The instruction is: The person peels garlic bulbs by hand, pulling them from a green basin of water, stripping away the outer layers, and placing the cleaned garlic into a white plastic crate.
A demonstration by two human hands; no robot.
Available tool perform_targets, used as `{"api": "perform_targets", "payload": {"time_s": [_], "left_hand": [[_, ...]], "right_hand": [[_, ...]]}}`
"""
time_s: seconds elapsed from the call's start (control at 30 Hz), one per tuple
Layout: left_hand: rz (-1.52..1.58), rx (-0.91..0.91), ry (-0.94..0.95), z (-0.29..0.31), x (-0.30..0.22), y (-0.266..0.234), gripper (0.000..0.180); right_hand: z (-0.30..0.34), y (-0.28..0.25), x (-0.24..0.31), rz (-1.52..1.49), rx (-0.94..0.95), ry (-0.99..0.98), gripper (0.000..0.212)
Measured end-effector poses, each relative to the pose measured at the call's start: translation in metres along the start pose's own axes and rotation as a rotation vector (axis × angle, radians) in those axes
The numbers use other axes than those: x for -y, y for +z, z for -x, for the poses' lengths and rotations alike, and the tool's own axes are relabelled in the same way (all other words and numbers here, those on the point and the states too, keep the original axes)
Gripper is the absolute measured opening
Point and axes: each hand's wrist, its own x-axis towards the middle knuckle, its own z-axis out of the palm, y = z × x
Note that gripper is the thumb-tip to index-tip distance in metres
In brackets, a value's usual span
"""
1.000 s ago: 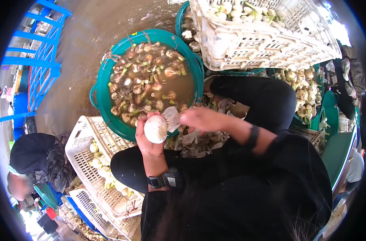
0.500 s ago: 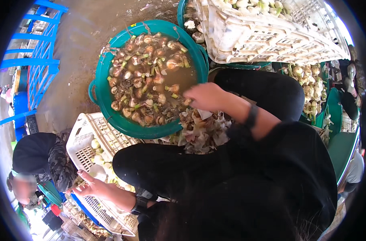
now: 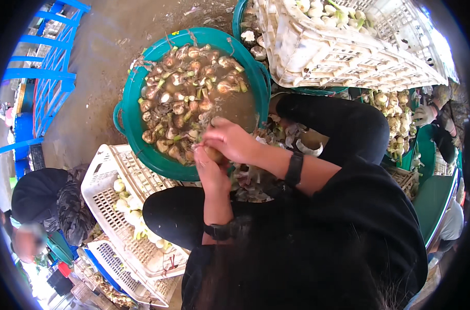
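Note:
My left hand (image 3: 210, 173) and my right hand (image 3: 232, 140) meet over the near edge of a round teal tub (image 3: 128, 106). Both are closed around a brown-skinned garlic bulb (image 3: 214, 154), mostly hidden by my fingers. Muddy water fills the tub, with many unpeeled bulbs (image 3: 179, 107) and their short green stems floating in it. Below my right wrist lies a heap of loose papery skins (image 3: 248, 182) between my legs.
A white crate (image 3: 105, 187) holding pale peeled bulbs (image 3: 125, 204) is at my left. Another white crate (image 3: 343, 51) of peeled bulbs stands at the far right. More bulbs (image 3: 397, 116) lie beyond my right knee. Another person (image 3: 51, 199) sits at the left, by blue railings (image 3: 49, 75).
My left hand has come from the left crate to the tub's near edge. My right hand has moved left from the tub's right side, and both hands now hold a bulb.

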Motion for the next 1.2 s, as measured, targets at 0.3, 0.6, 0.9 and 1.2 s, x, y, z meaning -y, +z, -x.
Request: {"api": "perform_targets", "payload": {"time_s": [0.3,0.6,0.9,1.2], "left_hand": [[-0.406,0.124,0.243,-0.003,0.001,-0.01,0.022],[-0.43,0.406,0.421,0.008,-0.014,-0.001,0.043],[-1.24,0.611,1.088,0.033,-0.025,-0.009,0.039],[0.418,0.079,-0.118,0.008,-0.016,-0.04,0.033]], "right_hand": [[0.015,-0.032,0.02,0.759,0.663,-0.18,0.013],[0.028,-0.045,-0.003,-0.309,0.486,0.42,0.026],[0.036,-0.037,-0.006,-1.045,0.239,0.893,0.019],[0.066,-0.122,0.022,-0.894,0.017,0.227,0.022]]}}
